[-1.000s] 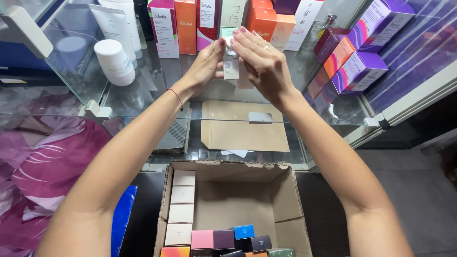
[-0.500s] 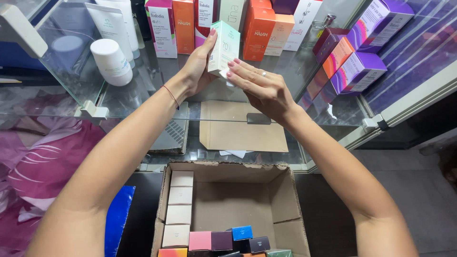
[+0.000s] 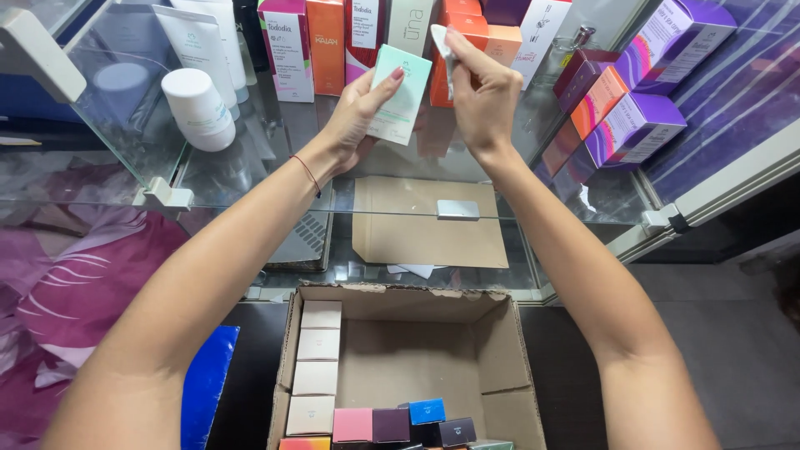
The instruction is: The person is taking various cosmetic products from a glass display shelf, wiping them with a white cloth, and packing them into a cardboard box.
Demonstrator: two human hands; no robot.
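Mint-green box (image 3: 402, 94) is sitting upper centre of the frame, tilted, above the glass counter (image 3: 250, 167). Left hand (image 3: 354, 121) is gripping its lower left edge, fingers closed round it. Right hand (image 3: 482, 92) is pinching a white cloth (image 3: 442, 50) just beside the box's right edge, fingers closed. Coloured cartons (image 3: 327, 46) are crowding the top edge behind. Open cardboard box (image 3: 417, 367) is sitting bottom centre, its middle open.
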